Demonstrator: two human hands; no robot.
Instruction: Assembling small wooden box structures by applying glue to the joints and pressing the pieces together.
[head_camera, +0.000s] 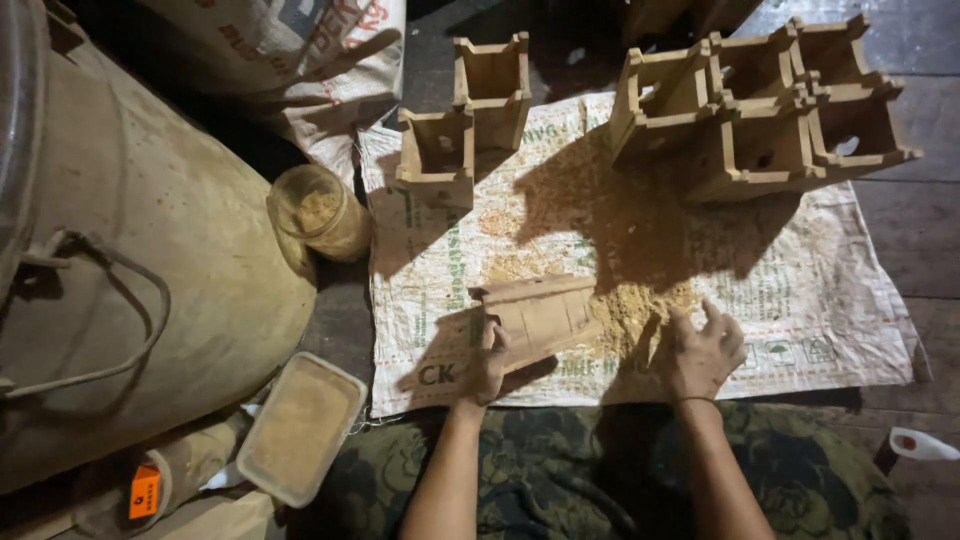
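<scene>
Left hand grips a tilted wooden box, right hand spreads fingers over sawdust; several boxes stand finished beyond.

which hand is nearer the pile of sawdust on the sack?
Right. The right hand rests with its fingers at the edge of the sawdust pile. The left hand is further off, holding the wooden box beside the pile.
</scene>
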